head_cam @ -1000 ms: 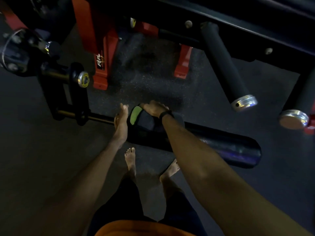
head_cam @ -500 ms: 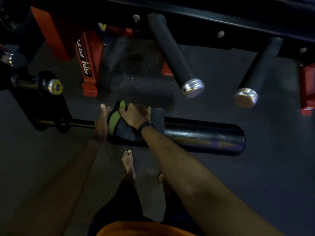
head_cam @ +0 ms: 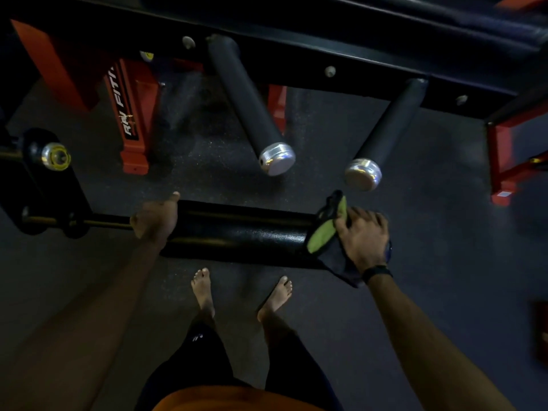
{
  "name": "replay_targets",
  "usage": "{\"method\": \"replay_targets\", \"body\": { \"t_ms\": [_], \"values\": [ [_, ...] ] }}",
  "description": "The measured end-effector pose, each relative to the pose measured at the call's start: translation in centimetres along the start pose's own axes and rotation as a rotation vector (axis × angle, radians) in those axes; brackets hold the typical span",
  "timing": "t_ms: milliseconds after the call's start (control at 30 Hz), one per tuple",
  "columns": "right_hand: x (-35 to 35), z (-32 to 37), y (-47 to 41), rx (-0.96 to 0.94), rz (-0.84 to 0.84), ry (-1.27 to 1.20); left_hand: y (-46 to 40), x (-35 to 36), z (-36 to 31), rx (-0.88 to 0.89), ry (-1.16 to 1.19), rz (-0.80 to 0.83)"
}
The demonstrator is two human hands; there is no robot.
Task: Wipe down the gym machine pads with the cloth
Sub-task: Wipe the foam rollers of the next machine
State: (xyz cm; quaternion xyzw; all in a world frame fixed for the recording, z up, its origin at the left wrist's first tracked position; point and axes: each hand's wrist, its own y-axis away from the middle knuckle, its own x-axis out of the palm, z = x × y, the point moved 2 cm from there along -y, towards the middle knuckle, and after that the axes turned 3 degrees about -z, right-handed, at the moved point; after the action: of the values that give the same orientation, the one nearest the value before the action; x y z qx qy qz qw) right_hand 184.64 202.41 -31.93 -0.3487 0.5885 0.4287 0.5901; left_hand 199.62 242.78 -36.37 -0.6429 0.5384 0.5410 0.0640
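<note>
A long black roller pad [head_cam: 240, 229] lies horizontally in front of me, low above the floor. My left hand [head_cam: 157, 219] rests on its left end, thumb pointing up, where the pad meets a thin metal bar [head_cam: 98, 219]. My right hand [head_cam: 363, 237] grips a dark grey cloth with a green patch [head_cam: 323, 238] and presses it over the pad's right end, which the cloth hides. A black band sits on my right wrist.
Two black foam handles with chrome caps [head_cam: 277, 158] [head_cam: 363, 173] jut toward me from a black frame beam [head_cam: 296, 51]. Red frame legs [head_cam: 133, 120] [head_cam: 501, 161] stand left and right. A black pivot bracket [head_cam: 50, 185] is at far left. My bare feet [head_cam: 204, 292] stand on dark rubber flooring.
My right hand has slid the cloth along the roller pad from its left end to its right end. My left hand stayed at the left end. The view shifted right.
</note>
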Motion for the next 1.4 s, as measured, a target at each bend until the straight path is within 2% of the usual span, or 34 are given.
{"method": "replay_targets", "body": {
  "t_ms": [133,233,267,367,433,533,600,667,800,933,1067,1200,1300,1400],
  "values": [
    [0.1,-0.7,0.9,0.088,-0.085,-0.028,1.0,-0.5,0.0,0.026,-0.017,-0.123],
    [0.5,0.6,3.8,0.144,-0.117,-0.028,2.7,-0.6,0.6,0.385,0.010,-0.256],
    [0.6,0.5,4.6,0.144,-0.126,-0.025,2.7,-0.6,1.4,0.423,0.080,-0.274],
    [0.4,-0.7,4.0,0.114,-0.130,0.004,2.3,-0.2,2.7,0.374,0.183,-0.271],
    [-0.1,-1.3,1.1,0.202,0.000,0.010,2.4,-0.1,2.8,0.384,0.170,-0.288],
    [-0.3,-2.5,-3.9,0.451,0.290,-0.073,2.9,-0.2,2.3,0.401,0.185,-0.304],
    [0.2,-3.0,-5.2,0.497,0.382,-0.081,2.6,-0.1,2.6,0.385,0.201,-0.303],
    [0.4,-2.7,-4.8,0.482,0.337,-0.060,2.4,0.3,3.2,0.395,0.193,-0.296],
    [-0.6,-1.0,-1.9,0.434,0.121,-0.060,2.4,0.9,4.6,0.485,0.224,-0.260],
    [-0.7,5.6,-1.7,0.294,0.056,-0.075,2.6,0.8,4.8,0.532,0.263,-0.260],
    [0.2,17.8,-0.9,0.031,0.038,-0.196,3.0,0.4,4.9,0.510,0.307,-0.225],
    [0.7,29.2,-0.5,-0.138,0.114,-0.224,3.1,0.3,4.9,0.473,0.343,-0.166],
    [1.1,34.6,-1.4,-0.236,0.293,-0.260,3.0,0.0,5.1,0.412,0.346,-0.126],
    [1.8,34.7,-3.8,-0.141,0.547,-0.334,3.1,-0.2,4.6,0.427,0.322,-0.135]
  ]
}}
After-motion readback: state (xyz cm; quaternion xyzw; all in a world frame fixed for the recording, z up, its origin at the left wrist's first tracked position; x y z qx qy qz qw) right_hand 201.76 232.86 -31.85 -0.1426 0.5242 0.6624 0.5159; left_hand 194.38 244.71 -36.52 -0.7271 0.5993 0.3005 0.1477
